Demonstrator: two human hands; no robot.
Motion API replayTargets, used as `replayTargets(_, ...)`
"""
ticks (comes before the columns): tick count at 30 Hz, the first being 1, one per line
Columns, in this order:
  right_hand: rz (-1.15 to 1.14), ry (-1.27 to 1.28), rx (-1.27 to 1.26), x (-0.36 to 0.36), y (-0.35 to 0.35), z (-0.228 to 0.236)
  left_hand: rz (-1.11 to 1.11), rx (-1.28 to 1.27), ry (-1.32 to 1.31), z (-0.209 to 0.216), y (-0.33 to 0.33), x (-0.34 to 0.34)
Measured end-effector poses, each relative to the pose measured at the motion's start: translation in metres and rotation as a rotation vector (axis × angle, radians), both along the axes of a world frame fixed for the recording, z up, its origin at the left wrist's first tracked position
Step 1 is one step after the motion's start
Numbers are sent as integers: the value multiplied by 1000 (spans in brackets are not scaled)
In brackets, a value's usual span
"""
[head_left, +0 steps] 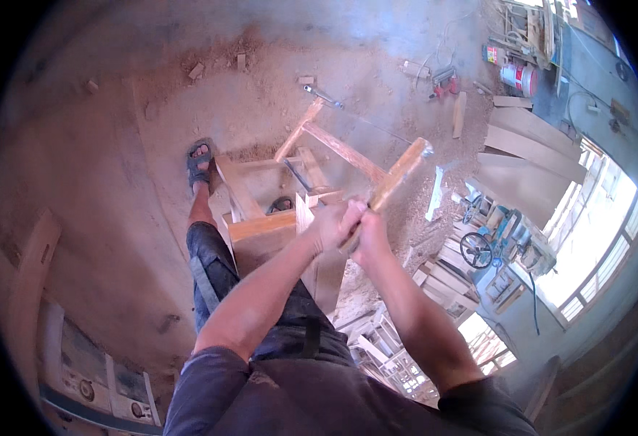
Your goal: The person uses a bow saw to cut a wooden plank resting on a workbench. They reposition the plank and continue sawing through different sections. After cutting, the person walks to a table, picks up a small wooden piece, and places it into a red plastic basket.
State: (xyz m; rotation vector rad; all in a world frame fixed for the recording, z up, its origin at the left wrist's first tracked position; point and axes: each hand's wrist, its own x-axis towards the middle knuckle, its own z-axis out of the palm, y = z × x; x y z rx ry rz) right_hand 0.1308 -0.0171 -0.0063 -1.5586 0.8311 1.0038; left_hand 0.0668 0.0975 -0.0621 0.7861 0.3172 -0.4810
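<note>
Both hands are wrapped round the near wooden end bar of a frame saw point(346, 154). My left hand point(335, 224) grips beside my right hand point(368, 234), low on the bar, the two touching. From there the saw's wooden crossbar runs away to a far end bar, and a thin wire spans the two upper ends. The blade cannot be made out. Beneath and left of my hands is a wooden piece point(262, 227) with an orange-brown edge, and a pale upright board point(324, 269) stands next to it. A low wooden frame point(237, 190) lies just beyond.
My sandalled foot point(199, 163) is on the dusty floor, left of the wooden frame. A red power tool point(446, 86) and a white bucket point(518, 79) lie far right. Wide boards point(529, 142) lean near a blue-green machine with a handwheel point(476, 250). Wood scraps point(197, 71) are scattered ahead.
</note>
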Motion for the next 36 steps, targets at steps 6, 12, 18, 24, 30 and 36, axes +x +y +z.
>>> replayTargets(6, 206, -69, -66, -12, 37, 162, 315, 221, -287, 119, -5, -17)
replayTargets(12, 26, -44, -219, 2, 50, 32, 99, -47, 70, 8, 6, -1)
replayTargets(18, 5, -168, -11, -5, 37, 46, 101, -2, 106, 29, 2, -1)
replayTargets(24, 75, -297, 253, -51, -35, 139, 32, 293, -340, 150, 4, -22)
replayTargets(30, -141, -304, 277, -99, -5, 172, 205, 723, -554, 152, 54, -116)
replayTargets(36, -114, -110, 258, 7, 46, 178, -222, 1269, 68, 42, 159, -289)
